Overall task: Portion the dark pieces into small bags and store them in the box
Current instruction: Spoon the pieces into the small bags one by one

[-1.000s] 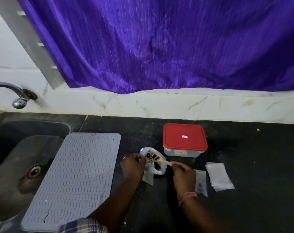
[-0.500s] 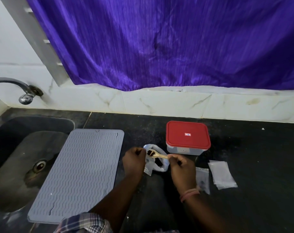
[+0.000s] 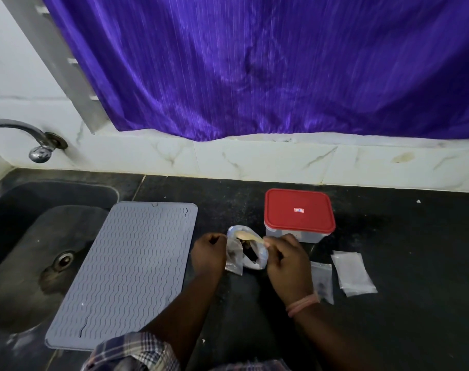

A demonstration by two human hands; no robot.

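The left hand [image 3: 209, 254] pinches the top of a small clear bag [image 3: 234, 259]; the right hand [image 3: 288, 263] grips a pale wooden spoon [image 3: 248, 236] whose bowl sits over the open plastic bag of dark pieces [image 3: 254, 254] between the hands. Just beyond the right hand stands the red-lidded box [image 3: 299, 212]; empty small bags [image 3: 352, 273] lie right of it

Black counter [image 3: 388, 263] with grey mat [image 3: 126, 271], red-lidded box [image 3: 299, 214], small bags [image 3: 352, 273], open pouch [image 3: 254, 257].
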